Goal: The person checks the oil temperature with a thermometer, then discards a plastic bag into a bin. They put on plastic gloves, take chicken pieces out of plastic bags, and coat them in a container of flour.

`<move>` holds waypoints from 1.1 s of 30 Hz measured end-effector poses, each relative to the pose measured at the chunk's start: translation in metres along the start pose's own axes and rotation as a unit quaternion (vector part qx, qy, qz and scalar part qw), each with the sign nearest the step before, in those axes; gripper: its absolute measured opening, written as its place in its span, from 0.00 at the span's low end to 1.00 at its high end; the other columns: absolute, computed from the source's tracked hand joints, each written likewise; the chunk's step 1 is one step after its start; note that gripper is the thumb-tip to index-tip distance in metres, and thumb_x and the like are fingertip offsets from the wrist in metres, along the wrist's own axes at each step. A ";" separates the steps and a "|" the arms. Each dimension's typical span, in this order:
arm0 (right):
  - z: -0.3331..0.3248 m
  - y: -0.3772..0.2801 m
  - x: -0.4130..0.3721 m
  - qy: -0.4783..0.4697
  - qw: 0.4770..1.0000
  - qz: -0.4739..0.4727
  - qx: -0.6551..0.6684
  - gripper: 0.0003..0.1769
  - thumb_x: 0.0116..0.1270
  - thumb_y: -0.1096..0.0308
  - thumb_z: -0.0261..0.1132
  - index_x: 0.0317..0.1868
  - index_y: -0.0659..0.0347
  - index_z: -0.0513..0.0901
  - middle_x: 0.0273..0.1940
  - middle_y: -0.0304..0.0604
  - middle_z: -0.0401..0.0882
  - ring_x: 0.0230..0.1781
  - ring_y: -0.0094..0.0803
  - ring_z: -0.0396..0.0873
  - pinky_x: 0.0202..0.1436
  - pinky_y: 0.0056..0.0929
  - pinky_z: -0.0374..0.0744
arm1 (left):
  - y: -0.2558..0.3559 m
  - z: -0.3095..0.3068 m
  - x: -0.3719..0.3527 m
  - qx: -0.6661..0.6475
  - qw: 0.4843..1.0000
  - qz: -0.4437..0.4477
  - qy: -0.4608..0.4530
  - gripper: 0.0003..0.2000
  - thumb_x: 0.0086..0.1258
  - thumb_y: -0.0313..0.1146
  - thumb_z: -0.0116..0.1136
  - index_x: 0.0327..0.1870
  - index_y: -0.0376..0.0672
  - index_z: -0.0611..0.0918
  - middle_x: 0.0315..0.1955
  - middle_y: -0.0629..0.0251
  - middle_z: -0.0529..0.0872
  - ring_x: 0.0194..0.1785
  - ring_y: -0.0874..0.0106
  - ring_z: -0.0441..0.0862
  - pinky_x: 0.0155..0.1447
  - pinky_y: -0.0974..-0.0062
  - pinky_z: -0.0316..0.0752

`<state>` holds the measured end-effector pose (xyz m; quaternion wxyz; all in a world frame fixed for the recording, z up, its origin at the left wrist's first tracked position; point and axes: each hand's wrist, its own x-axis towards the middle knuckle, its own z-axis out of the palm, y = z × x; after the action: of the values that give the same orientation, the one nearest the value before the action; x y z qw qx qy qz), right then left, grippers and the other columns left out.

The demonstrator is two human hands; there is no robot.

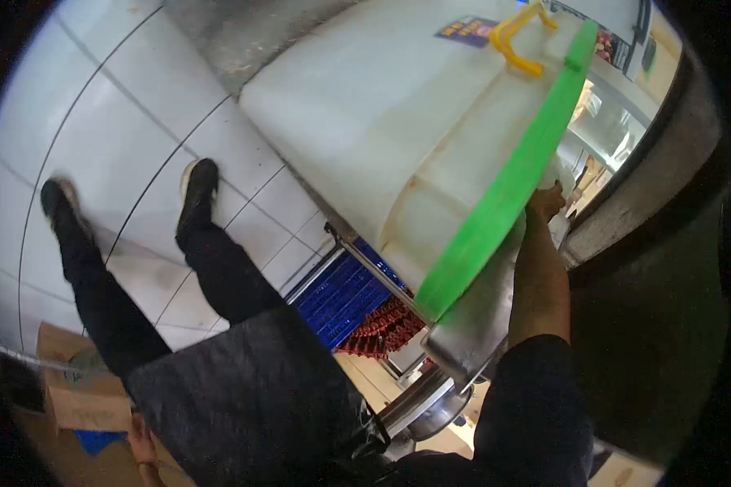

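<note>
We have the cardboard box (92, 412) at our left grip (142, 442); green strip (508, 180) runs lengthwise beside our right grip (547, 202), the nearer; can't tell either's closure.

White tiled floor (130, 105) with dark joint lines spreads out at ten o'clock, meeting a grey worn surface (227, 32) at eleven. Near the centre, toward seven o'clock, sits a blue openwork crate (341, 296), with red latticework (388, 326) just beside it at six; a shiny metal bowl (443, 415) shows at five.
</note>
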<state>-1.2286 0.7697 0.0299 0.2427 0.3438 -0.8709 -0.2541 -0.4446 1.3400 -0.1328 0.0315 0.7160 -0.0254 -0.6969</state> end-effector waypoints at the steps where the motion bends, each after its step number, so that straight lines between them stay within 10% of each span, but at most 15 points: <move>1: 0.010 0.007 0.017 -0.003 1.000 0.012 0.013 0.47 0.41 0.55 0.68 0.60 0.54 0.53 0.57 0.59 0.53 0.54 0.53 0.60 0.54 0.43 0.66 | 0.003 0.006 0.007 0.005 0.997 -0.079 0.004 0.21 0.66 0.40 0.44 0.57 0.39 0.63 0.52 0.59 0.67 0.51 0.67 0.65 0.55 0.71 0.61; 5: 0.027 0.037 0.061 -0.059 0.997 0.035 -0.043 0.63 0.30 0.50 0.74 0.64 0.47 0.40 0.62 0.62 0.36 0.57 0.59 0.54 0.56 0.47 0.63 | 0.006 -0.006 0.049 0.002 0.997 -0.030 -0.070 0.19 0.67 0.38 0.42 0.56 0.38 0.64 0.52 0.56 0.67 0.55 0.63 0.65 0.57 0.67 0.61; 8: 0.103 0.151 0.212 -0.212 0.962 -0.138 -0.099 0.71 0.25 0.45 0.75 0.64 0.44 0.33 0.60 0.71 0.26 0.62 0.63 0.42 0.59 0.50 0.58 | 0.060 0.001 0.073 0.202 0.969 -0.100 0.098 0.18 0.67 0.36 0.40 0.56 0.39 0.63 0.47 0.56 0.70 0.50 0.66 0.69 0.51 0.68 0.65; 14: 0.114 0.125 0.171 -0.023 0.921 -0.361 -0.142 0.47 0.44 0.44 0.64 0.60 0.53 0.53 0.60 0.59 0.50 0.59 0.52 0.56 0.54 0.48 0.64 | 0.135 0.019 0.073 0.316 0.948 0.001 -0.033 0.17 0.65 0.37 0.41 0.52 0.38 0.69 0.39 0.57 0.76 0.40 0.65 0.73 0.43 0.71 0.68; 16: 0.120 0.122 0.174 -0.055 0.944 -0.296 -0.139 0.39 0.47 0.47 0.62 0.56 0.56 0.59 0.55 0.57 0.57 0.55 0.51 0.60 0.51 0.47 0.66 | 0.186 0.046 0.058 0.425 0.903 -0.025 -0.060 0.24 0.64 0.45 0.38 0.52 0.32 0.68 0.46 0.48 0.74 0.52 0.54 0.68 0.56 0.65 0.61; 20: 0.122 0.110 0.159 -0.129 0.968 -0.163 -0.140 0.25 0.52 0.53 0.59 0.46 0.60 0.71 0.45 0.54 0.71 0.46 0.50 0.70 0.45 0.44 0.70 | 0.131 0.025 0.073 0.254 0.967 -0.031 -0.010 0.23 0.64 0.42 0.41 0.56 0.37 0.65 0.48 0.55 0.70 0.50 0.61 0.66 0.52 0.71 0.62; 23: 0.098 0.088 0.119 0.143 0.982 -0.121 -0.011 0.11 0.52 0.64 0.55 0.30 0.65 0.74 0.29 0.55 0.75 0.33 0.52 0.73 0.39 0.43 0.70 | 0.096 0.019 0.077 0.079 0.988 -0.104 0.078 0.20 0.65 0.36 0.44 0.57 0.40 0.64 0.37 0.64 0.75 0.38 0.76 0.71 0.41 0.79 0.65; 25: 0.102 0.099 0.107 0.135 0.978 -0.152 -0.051 0.12 0.51 0.68 0.54 0.34 0.66 0.74 0.32 0.54 0.75 0.34 0.50 0.73 0.39 0.41 0.71 | 0.129 0.033 0.061 0.188 0.966 -0.159 0.081 0.21 0.65 0.37 0.43 0.58 0.40 0.63 0.37 0.65 0.74 0.37 0.76 0.71 0.40 0.79 0.65; 26: 0.101 0.100 0.101 0.121 0.980 -0.150 -0.054 0.12 0.51 0.67 0.55 0.34 0.66 0.74 0.32 0.54 0.75 0.34 0.49 0.73 0.39 0.40 0.71 | 0.048 -0.008 0.082 0.123 0.987 0.002 0.099 0.19 0.66 0.38 0.43 0.56 0.41 0.64 0.35 0.66 0.74 0.34 0.77 0.70 0.37 0.80 0.65; 29: 0.087 0.091 0.074 0.131 0.984 -0.117 0.003 0.12 0.53 0.67 0.55 0.36 0.66 0.74 0.32 0.52 0.75 0.34 0.47 0.73 0.39 0.39 0.71 | 0.145 0.014 0.055 0.113 0.991 -0.072 0.004 0.16 0.66 0.39 0.42 0.52 0.42 0.66 0.33 0.66 0.74 0.33 0.76 0.70 0.37 0.78 0.66; 33: 0.063 0.082 0.051 0.206 0.968 -0.115 0.088 0.13 0.55 0.66 0.56 0.38 0.66 0.74 0.31 0.49 0.75 0.34 0.44 0.73 0.39 0.36 0.71 | 0.114 -0.023 0.048 0.025 0.990 -0.134 0.026 0.14 0.66 0.39 0.44 0.47 0.42 0.68 0.31 0.67 0.73 0.34 0.75 0.70 0.38 0.77 0.66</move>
<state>-1.3374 0.8022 0.0450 0.3549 0.5069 -0.7754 -0.1262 -0.4189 1.2232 -0.1710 -0.0795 0.7312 0.0538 -0.6753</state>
